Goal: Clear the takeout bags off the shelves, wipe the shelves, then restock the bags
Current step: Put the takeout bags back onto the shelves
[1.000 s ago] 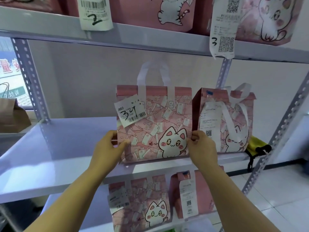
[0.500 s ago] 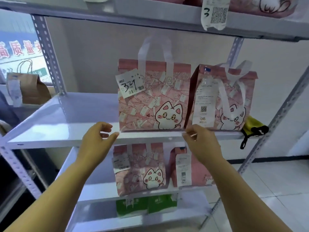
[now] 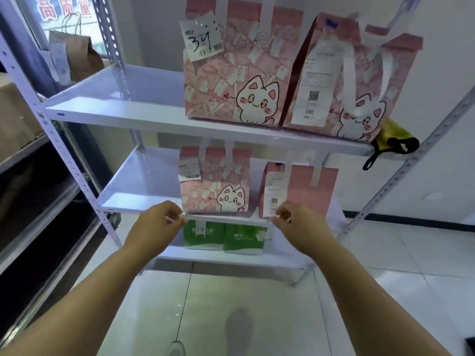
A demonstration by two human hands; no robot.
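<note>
I work from one view: a wide-angle camera worn on the head, facing forward and tilted down. It sits close in front of the rack. Both forearms enter from the bottom edge, and the left hand [image 3: 156,227] and right hand [image 3: 300,227] reach the front of the lower shelf [image 3: 138,186]. The frame runs from the pink bags [image 3: 231,73] on the upper shelf [image 3: 115,109] down to the tiled floor [image 3: 257,304]. The rack posts [image 3: 411,160] slant near the frame edges.

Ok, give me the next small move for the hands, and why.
Probably grip the sides of the cat bag on the lower shelf: left hand and right hand hover empty at that shelf's front edge, flanking it.
</note>
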